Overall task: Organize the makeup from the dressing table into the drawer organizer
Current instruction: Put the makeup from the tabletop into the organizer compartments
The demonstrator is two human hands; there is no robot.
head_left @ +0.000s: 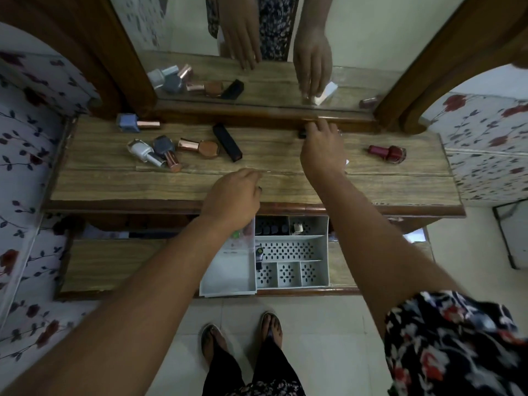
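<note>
no legible text, labels, brands or numbers anywhere: the nail polish bottles (pixel 143 151), the black lipstick tube (pixel 227 142) and the drawer organizer (pixel 291 252) show no readable markings.

Dim, soft, fisheye-warped at edges.

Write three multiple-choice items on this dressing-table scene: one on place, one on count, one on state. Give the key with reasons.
1. Where does the dark red nail polish bottle lie?
A. In the drawer organizer
B. On the tabletop, to the right of the right hand
C. Beside the black tube

2. How many small compartments line the near edge of the drawer organizer?
A. Three
B. Five
C. One

3. How does the black tube rest?
A. Upright
B. Flat on the tabletop
C. Held in the left hand

Key: B, it lies alone past the right hand; A, three perforated cells show; B, it lies lengthwise on the wood.
</note>
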